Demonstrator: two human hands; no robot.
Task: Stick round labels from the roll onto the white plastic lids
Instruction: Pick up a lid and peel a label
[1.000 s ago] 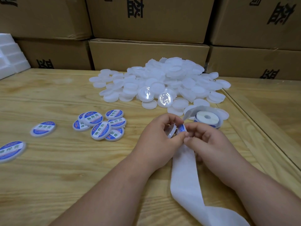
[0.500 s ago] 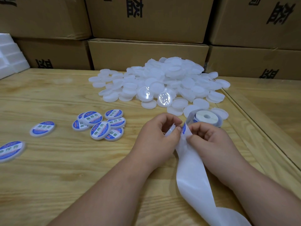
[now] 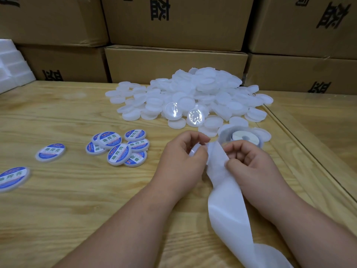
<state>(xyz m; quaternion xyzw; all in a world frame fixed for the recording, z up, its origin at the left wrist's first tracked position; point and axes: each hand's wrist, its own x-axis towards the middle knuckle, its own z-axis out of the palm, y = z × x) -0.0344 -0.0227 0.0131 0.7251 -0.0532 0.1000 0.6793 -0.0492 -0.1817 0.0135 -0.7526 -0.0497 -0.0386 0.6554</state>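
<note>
Head view: glossy white backing strip [image 3: 222, 190] between both hands' grip.

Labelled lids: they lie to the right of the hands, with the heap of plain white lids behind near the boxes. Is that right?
Not quite. The head view shows the labelled lids to the left of the hands, left hand and right hand, not the right. The heap of plain white lids does sit behind, near the boxes.
</note>
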